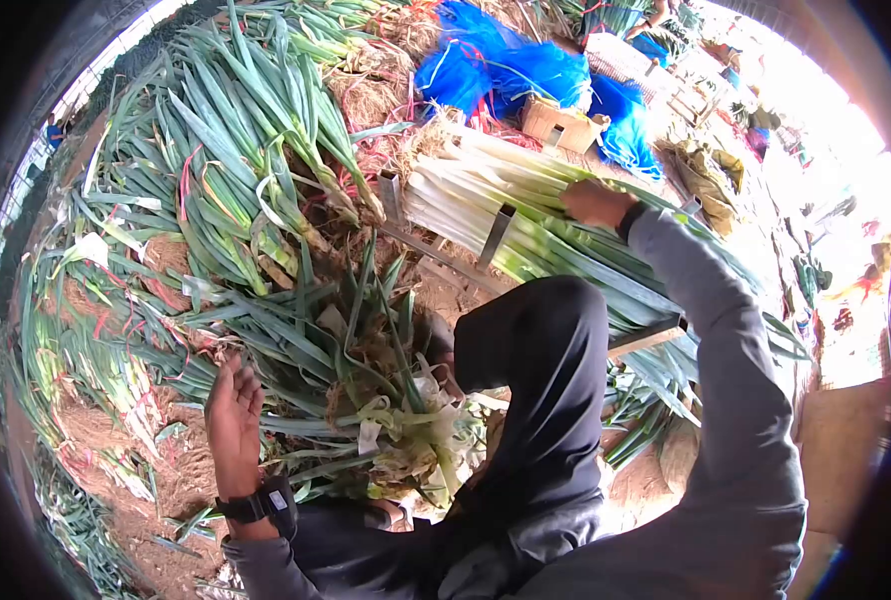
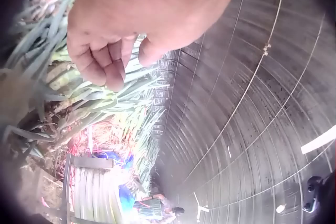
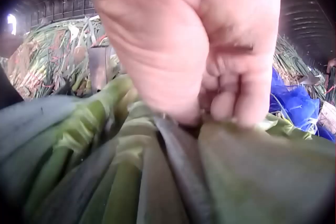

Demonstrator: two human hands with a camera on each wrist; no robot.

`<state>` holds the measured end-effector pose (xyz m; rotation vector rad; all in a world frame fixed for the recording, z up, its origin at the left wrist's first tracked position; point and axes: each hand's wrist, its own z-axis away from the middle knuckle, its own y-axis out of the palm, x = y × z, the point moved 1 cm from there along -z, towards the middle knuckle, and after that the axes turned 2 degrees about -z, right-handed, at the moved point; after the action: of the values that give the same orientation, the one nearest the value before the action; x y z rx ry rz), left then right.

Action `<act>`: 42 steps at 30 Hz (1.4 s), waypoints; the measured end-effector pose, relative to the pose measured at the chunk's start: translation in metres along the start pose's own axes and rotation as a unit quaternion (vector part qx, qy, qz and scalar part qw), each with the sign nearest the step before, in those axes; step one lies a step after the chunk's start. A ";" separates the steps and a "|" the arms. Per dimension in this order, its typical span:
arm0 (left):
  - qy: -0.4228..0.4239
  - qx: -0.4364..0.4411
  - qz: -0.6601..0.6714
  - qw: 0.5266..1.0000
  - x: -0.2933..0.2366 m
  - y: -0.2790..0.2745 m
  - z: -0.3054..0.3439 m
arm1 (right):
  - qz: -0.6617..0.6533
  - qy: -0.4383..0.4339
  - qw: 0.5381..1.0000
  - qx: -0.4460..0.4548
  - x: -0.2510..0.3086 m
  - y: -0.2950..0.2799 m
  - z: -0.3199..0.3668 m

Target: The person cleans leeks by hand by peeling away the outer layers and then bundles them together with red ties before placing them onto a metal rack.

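Observation:
Trimmed leeks (image 1: 466, 195), with white stems and green leaves, lie side by side in a metal rack (image 1: 497, 236) in the head view. My right hand (image 1: 598, 204) bends over their green part, its fingers curled onto a leek. In the right wrist view the fingertips and thumb press in among the broad leaves (image 3: 128, 155), which partly hide them. My left hand (image 1: 234, 420) is held up over the untrimmed leeks at the left, fingers loosely bent and holding nothing. The left wrist view shows this hand (image 2: 142, 19) with bare fingertips above the pile.
Untrimmed leeks (image 1: 236, 130) with roots and red ties are heaped at the left. Peeled leaf scraps (image 1: 416, 440) lie by my bent knee (image 1: 546, 330). Blue netting (image 1: 536, 75) and a cardboard box (image 1: 556, 125) stand behind the rack. A ribbed dark cover (image 2: 247, 103) curves overhead.

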<state>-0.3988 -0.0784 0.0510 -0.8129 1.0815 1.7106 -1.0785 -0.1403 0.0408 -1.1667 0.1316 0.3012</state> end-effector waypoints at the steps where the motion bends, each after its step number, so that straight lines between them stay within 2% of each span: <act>1: 0.004 0.000 0.002 1.000 -0.001 -0.001 -0.002 | -0.018 0.002 1.000 -0.015 0.001 0.003 -0.004; 3: 0.001 -0.003 0.001 1.000 -0.002 -0.008 -0.001 | -0.084 -0.165 0.973 -0.138 -0.020 0.002 0.006; 4: 0.000 -0.006 0.002 1.000 -0.001 -0.013 -0.005 | -0.079 -0.064 0.992 -0.075 -0.018 0.001 0.000; 7: 0.012 0.045 0.031 0.998 0.002 -0.023 -0.012 | -0.143 -0.167 0.966 -0.136 -0.039 0.007 0.001; 8: 0.007 0.032 0.010 0.999 -0.002 -0.020 -0.010 | -0.115 -0.128 0.982 -0.083 -0.035 0.006 -0.007; 9: 0.005 0.015 0.001 1.000 -0.007 -0.013 -0.008 | -0.105 -0.081 0.986 -0.106 -0.036 0.028 -0.016; 10: 0.014 0.007 0.002 1.000 -0.011 -0.008 -0.005 | -0.107 -0.086 0.987 -0.089 -0.042 0.040 -0.020; 11: 0.027 0.009 0.013 1.000 -0.013 -0.013 -0.004 | -0.145 -0.123 0.972 -0.135 0.010 -0.007 0.008; 13: 0.048 0.002 0.050 0.998 -0.023 -0.030 -0.002 | -0.072 -0.089 0.990 -0.088 -0.039 0.029 -0.027; 14: 0.078 -0.010 0.096 0.992 -0.028 -0.040 -0.001 | 0.128 -0.216 0.966 -0.059 -0.137 0.094 -0.071; 15: 0.106 -0.020 0.118 0.987 -0.038 -0.053 0.006 | -0.108 -0.129 0.986 0.015 -0.109 0.051 -0.071; 16: 0.130 -0.024 0.138 0.982 -0.050 -0.062 0.013 | -0.339 -0.023 0.939 0.041 -0.081 0.006 -0.071; 17: 0.153 -0.021 0.157 0.975 -0.060 -0.071 0.021 | -0.262 0.026 0.965 0.016 -0.059 -0.019 -0.084; 19: 0.210 -0.043 0.183 0.959 -0.071 -0.092 0.035 | -0.309 -0.060 0.941 -0.125 0.070 -0.118 -0.077; 20: 0.221 -0.077 0.193 0.953 -0.073 -0.098 0.039 | -0.404 -0.092 0.907 -0.071 0.145 -0.161 -0.056; 21: 0.218 -0.070 0.206 0.951 -0.074 -0.106 0.041 | -0.494 -0.112 0.862 -0.011 0.223 -0.207 -0.034; 22: 0.214 -0.064 0.221 0.949 -0.072 -0.113 0.040 | -0.513 -0.187 0.837 0.032 0.281 -0.227 -0.026; 24: 0.201 -0.055 0.248 0.946 -0.070 -0.117 0.042 | -0.407 -0.333 0.850 0.020 0.370 -0.223 -0.057; 25: 0.202 -0.051 0.252 0.945 -0.070 -0.115 0.045 | -0.393 -0.382 0.835 0.040 0.422 -0.220 -0.067; 26: 0.202 -0.048 0.255 0.944 -0.071 -0.113 0.049 | -0.445 -0.384 0.805 0.073 0.467 -0.208 -0.083; 27: 0.204 -0.045 0.257 0.943 -0.074 -0.112 0.051 | -0.452 -0.393 0.796 0.093 0.512 -0.210 -0.086; 29: 0.218 -0.052 0.271 0.936 -0.077 -0.113 0.061 | -0.539 -0.430 0.716 0.106 0.593 -0.170 -0.131; 31: 0.232 -0.061 0.276 0.931 -0.082 -0.114 0.073 | -0.557 -0.408 0.717 0.100 0.660 -0.136 -0.156; 33: 0.238 -0.095 0.275 0.927 -0.082 -0.119 0.079 | -0.546 -0.401 0.730 0.092 0.709 -0.085 -0.186; 35: 0.243 -0.123 0.269 0.924 -0.083 -0.125 0.082 | -0.463 -0.404 0.789 0.002 0.747 -0.031 -0.213; 37: 0.241 -0.141 0.261 0.924 -0.080 -0.141 0.080 | -0.317 -0.411 0.831 -0.200 0.770 0.026 -0.226; 40: 0.232 -0.148 0.266 0.924 -0.080 -0.147 0.076 | -0.227 -0.358 0.901 -0.094 0.782 0.049 -0.217; 42: 0.226 -0.151 0.265 0.925 -0.080 -0.151 0.073 | -0.241 -0.321 0.909 -0.113 0.795 0.057 -0.220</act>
<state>-0.2332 -0.0116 0.1024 -1.2353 1.4653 2.2465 -0.3268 -0.1912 -0.2996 -1.2303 -0.7819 0.2489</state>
